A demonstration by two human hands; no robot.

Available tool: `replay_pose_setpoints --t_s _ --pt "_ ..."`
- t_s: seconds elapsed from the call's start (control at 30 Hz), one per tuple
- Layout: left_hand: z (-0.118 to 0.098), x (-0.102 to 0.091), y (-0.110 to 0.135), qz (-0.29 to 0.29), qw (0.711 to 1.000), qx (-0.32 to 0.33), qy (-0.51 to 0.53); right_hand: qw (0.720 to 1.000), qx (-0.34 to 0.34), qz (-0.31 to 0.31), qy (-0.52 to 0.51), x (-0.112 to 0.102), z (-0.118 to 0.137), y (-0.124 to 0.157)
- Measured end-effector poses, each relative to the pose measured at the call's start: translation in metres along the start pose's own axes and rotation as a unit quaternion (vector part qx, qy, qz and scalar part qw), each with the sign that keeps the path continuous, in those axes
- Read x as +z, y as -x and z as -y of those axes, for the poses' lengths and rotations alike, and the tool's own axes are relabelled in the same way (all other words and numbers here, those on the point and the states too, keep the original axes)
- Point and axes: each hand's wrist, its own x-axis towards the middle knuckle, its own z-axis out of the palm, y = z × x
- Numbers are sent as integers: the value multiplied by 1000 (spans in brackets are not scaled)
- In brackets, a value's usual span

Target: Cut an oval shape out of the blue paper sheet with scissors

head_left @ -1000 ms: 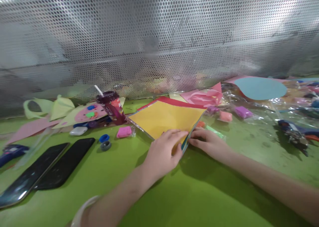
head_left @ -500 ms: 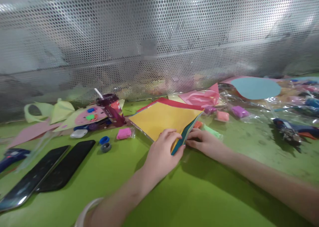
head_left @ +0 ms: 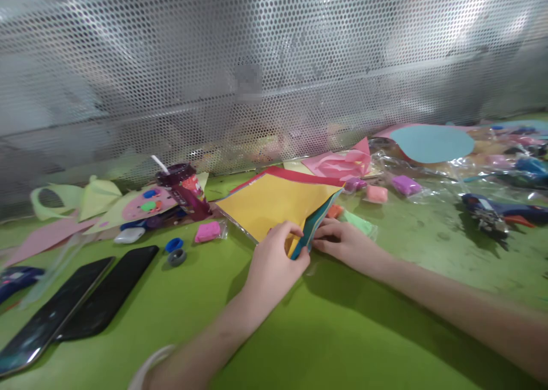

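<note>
Paper stack corner lifted higher; left hand pinching it, right hand flat beneath, open.

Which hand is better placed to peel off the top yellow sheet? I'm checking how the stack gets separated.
Probably the left hand: its fingers pinch the lifted corner of the yellow sheet. The right hand lies lower, beside the paper stack, seemingly steadying it.

the paper stack lay mid-desk before the perforated screen. left of it stood a cup; two phones lay farther left; a glue gun lay right.
</note>
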Motion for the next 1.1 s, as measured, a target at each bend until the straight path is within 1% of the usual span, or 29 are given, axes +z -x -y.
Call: replay_pose_setpoints --t_s 0.13,0.27,0.4,0.57,0.7,0.9,1.1 --pt "-1 -2 -2 6 1000 -12 0 1000 -10 2 -11 1 -4 0" --pt "-1 -7 -5 6 999 -34 41 1000 -8 -5 1 2 -5 0" --pt "0 -12 -9 39 992 -57 108 999 30 -12 12 2 -2 3" --pt "1 -16 -12 79 981 -73 164 998 54 -20 0 2 0 5" --pt "-1 -17 -12 100 977 -85 166 999 43 -22 15 2 0 6" --pt "-1 -19 -13 100 977 -95 160 998 44 -16 32 2 0 6" --pt "6 -16 -13 98 978 -77 166 998 44 -12 36 2 0 5"
